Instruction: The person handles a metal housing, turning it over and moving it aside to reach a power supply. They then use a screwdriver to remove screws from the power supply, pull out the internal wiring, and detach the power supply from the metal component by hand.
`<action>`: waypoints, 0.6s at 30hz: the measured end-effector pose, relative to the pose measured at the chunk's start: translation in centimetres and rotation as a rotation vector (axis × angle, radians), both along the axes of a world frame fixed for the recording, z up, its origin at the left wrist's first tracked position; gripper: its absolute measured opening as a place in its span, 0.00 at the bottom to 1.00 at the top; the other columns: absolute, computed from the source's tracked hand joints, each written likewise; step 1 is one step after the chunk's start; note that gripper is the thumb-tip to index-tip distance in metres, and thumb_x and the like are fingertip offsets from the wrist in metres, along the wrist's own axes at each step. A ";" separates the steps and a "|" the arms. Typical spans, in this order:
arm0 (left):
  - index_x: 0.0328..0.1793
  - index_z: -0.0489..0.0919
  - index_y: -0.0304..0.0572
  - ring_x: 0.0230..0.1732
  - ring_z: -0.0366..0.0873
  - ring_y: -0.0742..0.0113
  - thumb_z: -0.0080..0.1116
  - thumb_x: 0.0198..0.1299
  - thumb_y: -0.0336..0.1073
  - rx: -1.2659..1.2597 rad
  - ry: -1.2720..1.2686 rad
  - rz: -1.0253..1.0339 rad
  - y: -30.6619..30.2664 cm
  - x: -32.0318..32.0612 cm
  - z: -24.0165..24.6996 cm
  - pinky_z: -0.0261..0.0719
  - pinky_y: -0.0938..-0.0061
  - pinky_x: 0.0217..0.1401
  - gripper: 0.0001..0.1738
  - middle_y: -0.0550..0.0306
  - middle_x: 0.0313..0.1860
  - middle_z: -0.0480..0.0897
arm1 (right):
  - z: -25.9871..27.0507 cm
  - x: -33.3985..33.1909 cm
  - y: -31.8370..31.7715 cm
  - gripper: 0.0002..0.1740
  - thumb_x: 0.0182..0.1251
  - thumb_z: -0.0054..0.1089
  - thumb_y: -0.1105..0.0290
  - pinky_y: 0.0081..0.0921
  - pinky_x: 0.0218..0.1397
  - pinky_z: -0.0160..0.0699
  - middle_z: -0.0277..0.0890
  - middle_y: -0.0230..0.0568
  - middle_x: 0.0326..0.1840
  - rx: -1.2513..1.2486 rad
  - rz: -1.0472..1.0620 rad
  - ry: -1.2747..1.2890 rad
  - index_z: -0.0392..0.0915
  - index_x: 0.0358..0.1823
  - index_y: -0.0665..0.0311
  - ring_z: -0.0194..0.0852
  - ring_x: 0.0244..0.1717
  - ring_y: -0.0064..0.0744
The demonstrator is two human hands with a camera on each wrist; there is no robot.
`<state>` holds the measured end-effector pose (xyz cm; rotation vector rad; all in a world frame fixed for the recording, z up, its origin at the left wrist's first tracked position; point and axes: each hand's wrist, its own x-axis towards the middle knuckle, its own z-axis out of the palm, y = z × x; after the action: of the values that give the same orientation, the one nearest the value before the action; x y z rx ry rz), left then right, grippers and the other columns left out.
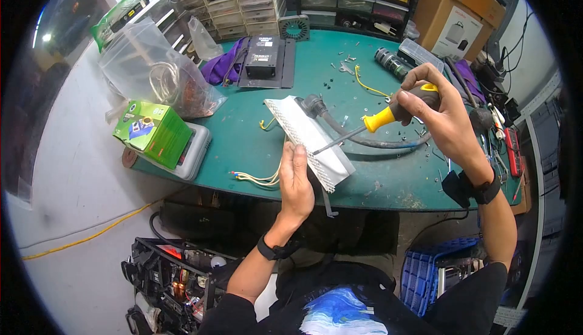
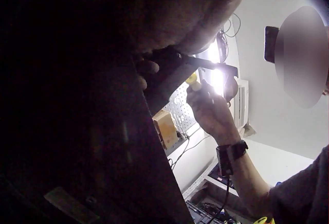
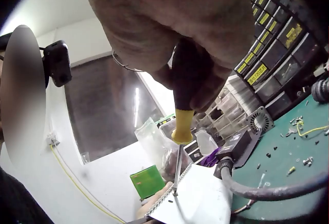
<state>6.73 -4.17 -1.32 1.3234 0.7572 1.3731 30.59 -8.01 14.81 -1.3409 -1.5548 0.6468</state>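
Observation:
In the head view a white metal housing (image 1: 325, 146) with a toothed edge is held tilted above the green bench by the left hand (image 1: 296, 183), its fingers and thumb at that edge. The right hand (image 1: 440, 104) grips a yellow and black screwdriver (image 1: 379, 119). In the right wrist view the screwdriver's shaft (image 3: 179, 170) meets the white face (image 3: 198, 198) near a small dark hole. A thick grey cable (image 1: 376, 143) with a black connector (image 1: 314, 105) lies behind the housing. Cream wires (image 1: 258, 180) stick out on its left side. The left wrist view is mostly dark.
Loose screws (image 1: 328, 83) and a yellow wire (image 1: 366, 83) lie toward the back of the bench (image 1: 243, 134). A green box (image 1: 152, 129) and a plastic bag (image 1: 146, 61) stand left. A black module (image 1: 264, 55) sits behind; a red multimeter (image 1: 514, 151) lies right.

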 end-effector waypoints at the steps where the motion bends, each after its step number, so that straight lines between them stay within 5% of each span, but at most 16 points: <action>1: 0.63 0.74 0.22 0.60 0.72 0.70 0.41 0.86 0.43 0.000 0.000 0.000 -0.1 0.1 0.2 0.68 0.73 0.70 0.25 0.53 0.58 0.79 | 0.1 0.0 0.0 0.17 0.77 0.67 0.61 0.18 0.43 0.79 0.79 0.33 0.39 -0.028 -0.007 0.002 0.75 0.50 0.68 0.78 0.39 0.17; 18: 0.53 0.75 0.32 0.52 0.70 0.73 0.41 0.86 0.42 0.018 -0.042 0.003 -0.1 0.4 0.6 0.69 0.76 0.62 0.19 0.61 0.48 0.75 | -0.2 -0.2 0.6 0.16 0.77 0.67 0.62 0.18 0.41 0.79 0.80 0.35 0.36 0.005 -0.013 0.053 0.75 0.47 0.69 0.78 0.36 0.17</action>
<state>7.09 -4.25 -0.69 1.3038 0.7200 1.4097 30.35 -7.40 14.65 -1.3187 -1.5032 0.6651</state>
